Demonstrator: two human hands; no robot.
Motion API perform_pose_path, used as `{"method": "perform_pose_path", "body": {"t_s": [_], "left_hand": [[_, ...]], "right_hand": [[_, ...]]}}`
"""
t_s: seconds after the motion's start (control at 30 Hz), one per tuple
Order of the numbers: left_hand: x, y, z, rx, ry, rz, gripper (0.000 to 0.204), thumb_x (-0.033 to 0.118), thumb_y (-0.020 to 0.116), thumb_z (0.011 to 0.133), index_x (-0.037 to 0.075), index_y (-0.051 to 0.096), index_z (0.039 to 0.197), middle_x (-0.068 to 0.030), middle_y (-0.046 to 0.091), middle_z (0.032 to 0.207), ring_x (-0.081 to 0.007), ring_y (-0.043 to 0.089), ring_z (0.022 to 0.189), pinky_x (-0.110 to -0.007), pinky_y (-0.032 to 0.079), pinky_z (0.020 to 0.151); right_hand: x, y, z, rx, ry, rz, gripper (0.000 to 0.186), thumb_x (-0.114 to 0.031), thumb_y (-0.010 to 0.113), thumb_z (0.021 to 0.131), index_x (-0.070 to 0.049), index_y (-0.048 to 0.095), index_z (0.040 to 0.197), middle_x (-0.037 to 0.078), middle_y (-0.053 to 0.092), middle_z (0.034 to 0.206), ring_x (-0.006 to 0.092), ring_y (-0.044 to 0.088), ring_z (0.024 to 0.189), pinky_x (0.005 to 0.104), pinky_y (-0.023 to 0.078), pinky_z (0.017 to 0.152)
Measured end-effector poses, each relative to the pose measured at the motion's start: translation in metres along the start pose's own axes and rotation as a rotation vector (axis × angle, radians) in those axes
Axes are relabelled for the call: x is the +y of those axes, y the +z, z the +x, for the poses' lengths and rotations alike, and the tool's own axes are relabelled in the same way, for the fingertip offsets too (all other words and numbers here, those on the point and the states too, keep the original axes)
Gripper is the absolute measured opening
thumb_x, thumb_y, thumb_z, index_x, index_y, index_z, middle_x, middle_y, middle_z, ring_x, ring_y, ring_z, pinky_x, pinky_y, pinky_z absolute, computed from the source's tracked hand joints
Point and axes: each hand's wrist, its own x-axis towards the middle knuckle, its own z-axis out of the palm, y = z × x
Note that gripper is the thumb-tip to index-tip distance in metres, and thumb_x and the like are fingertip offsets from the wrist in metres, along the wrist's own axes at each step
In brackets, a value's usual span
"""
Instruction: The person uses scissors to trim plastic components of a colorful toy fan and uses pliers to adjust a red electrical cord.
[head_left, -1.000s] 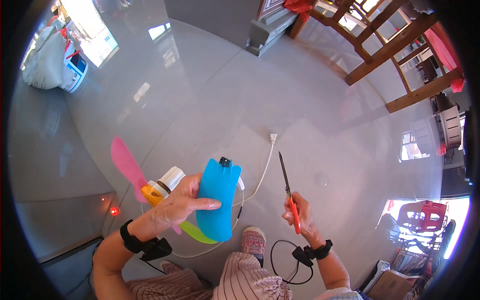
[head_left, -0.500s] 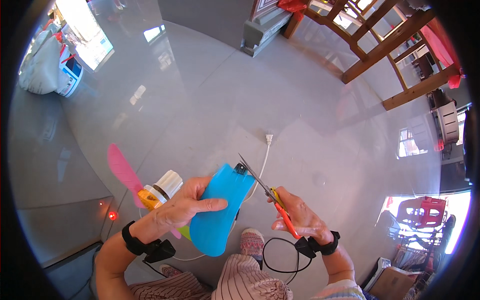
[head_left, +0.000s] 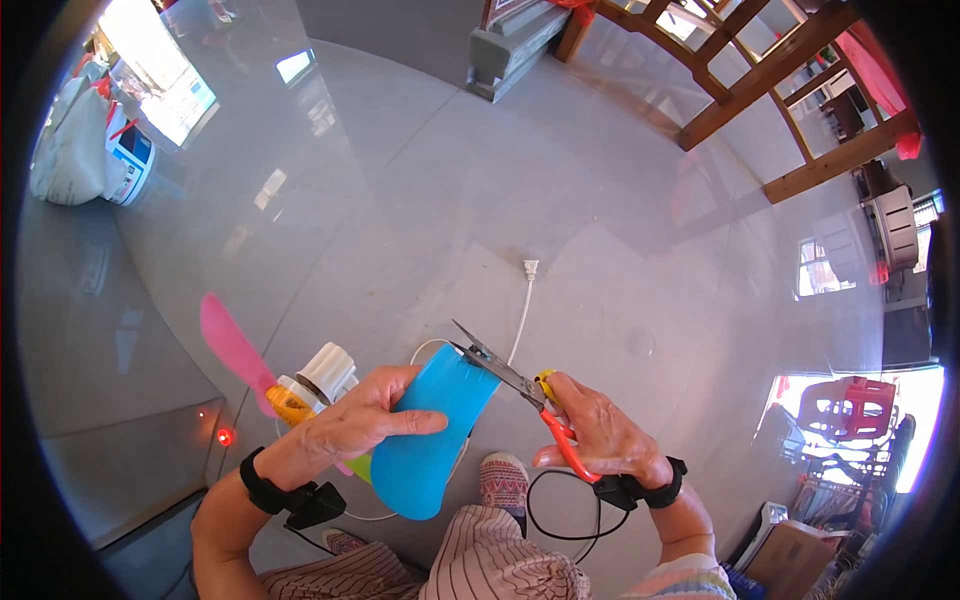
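Note:
My left hand [head_left: 385, 415] grips a curved blue plastic blade [head_left: 425, 470], thumb across its face. In my right hand [head_left: 590, 425] are scissors [head_left: 510, 377] with red and yellow handles; their slightly parted blades sit at the blade's upper end, over a small dark fitting that they partly hide. Behind my left hand is a small fan with a pink blade [head_left: 232, 345], a partly hidden green blade [head_left: 358, 465], a yellow centre [head_left: 290, 402] and a white housing [head_left: 330, 368]. A white cord ends in a plug [head_left: 530, 268] on the floor beyond my hands.
Grey tiled floor [head_left: 650, 260] surrounds me. A wooden frame [head_left: 730, 100] stands upper right, a grey step [head_left: 495, 65] at the top, a white bucket [head_left: 125, 170] with sacks at left. A red plastic chair [head_left: 840, 410] and cardboard box [head_left: 785, 560] are at right. My feet [head_left: 503, 485] are below.
My right hand has moved the scissors leftward onto the top end of the blue blade, their blades now parted. My left hand has tilted the blue blade clockwise and moved slightly left and down.

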Motion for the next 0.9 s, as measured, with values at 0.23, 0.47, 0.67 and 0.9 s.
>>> {"method": "perform_pose_path", "body": {"t_s": [0.23,0.47,0.67,0.9], "left_hand": [[0.000,-0.002,0.002,-0.013,-0.005,-0.002,0.031,0.012,0.062,0.081,-0.001,0.052,0.108,-0.0065,0.062,0.093,-0.0121,0.060,0.082,-0.027,0.051,0.071],[-0.001,-0.003,0.001,-0.027,-0.011,-0.037,0.033,0.011,0.062,0.081,-0.001,0.052,0.110,-0.0070,0.062,0.094,-0.0128,0.060,0.083,-0.028,0.051,0.072],[0.006,-0.001,0.001,-0.025,-0.060,-0.085,0.036,0.010,0.063,0.080,0.000,0.050,0.112,-0.0094,0.062,0.095,-0.0162,0.061,0.084,-0.031,0.052,0.074],[0.013,0.003,0.002,-0.067,-0.082,-0.191,0.043,0.011,0.064,0.080,0.000,0.045,0.117,-0.0131,0.062,0.096,-0.0211,0.062,0.086,-0.036,0.052,0.076]], "right_hand": [[-0.003,0.001,-0.001,0.160,-0.083,-0.062,0.079,-0.067,0.065,0.059,-0.001,0.041,0.095,0.009,0.038,0.064,0.0238,0.037,0.055,0.0343,0.034,0.051],[-0.004,0.006,-0.002,0.210,-0.103,-0.156,0.076,-0.070,0.061,0.058,-0.002,0.044,0.086,0.007,0.036,0.055,0.0212,0.034,0.045,0.0327,0.033,0.043],[-0.008,0.008,-0.005,0.240,-0.088,-0.120,0.074,-0.070,0.059,0.061,-0.001,0.043,0.081,0.009,0.037,0.053,0.0221,0.037,0.045,0.0313,0.035,0.043],[-0.006,0.012,-0.007,0.170,-0.036,-0.088,0.066,-0.059,0.065,0.065,0.000,0.041,0.080,0.017,0.046,0.059,0.0363,0.049,0.051,0.0380,0.040,0.048]]}}
